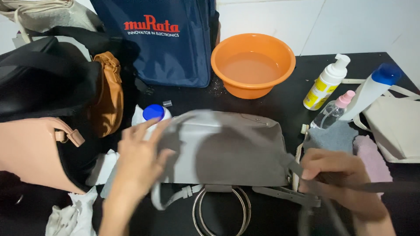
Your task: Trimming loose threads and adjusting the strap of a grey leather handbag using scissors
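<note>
The grey handbag (227, 148) lies flat at the middle of the black table (280, 105), its ring handles (221, 207) toward the person; best kept flat and steadied while the strap is drawn. The left hand (140, 161) rests spread open on its left edge; the right hand (337, 172) is closed round the grey strap (385, 187), pulled taut rightward; a blue-capped bottle (153, 113) stands just behind.

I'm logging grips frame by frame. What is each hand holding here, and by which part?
The right hand grips the grey handbag's strap. The left hand lies open on the bag's left end, holding nothing.
</note>
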